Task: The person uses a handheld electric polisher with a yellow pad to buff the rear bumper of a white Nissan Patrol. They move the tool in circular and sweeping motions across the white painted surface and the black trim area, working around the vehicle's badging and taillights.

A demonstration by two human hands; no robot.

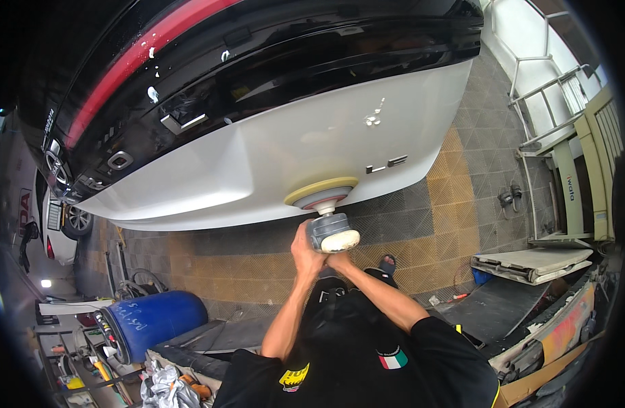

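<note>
The head view shows the left hand and right hand, their grip clamped on a rotary polisher, its yellow-rimmed pad at the white tailgate's lower edge, while unspread white dabs above suggest polishing remains unfinished.

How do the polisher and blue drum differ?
The polisher has a dark body with a cream end; the drum is mostly blue. The left hand grips the polisher, the right hand partly hidden by it; neither touches the drum. The drum looks bulkier than the polisher.
</note>
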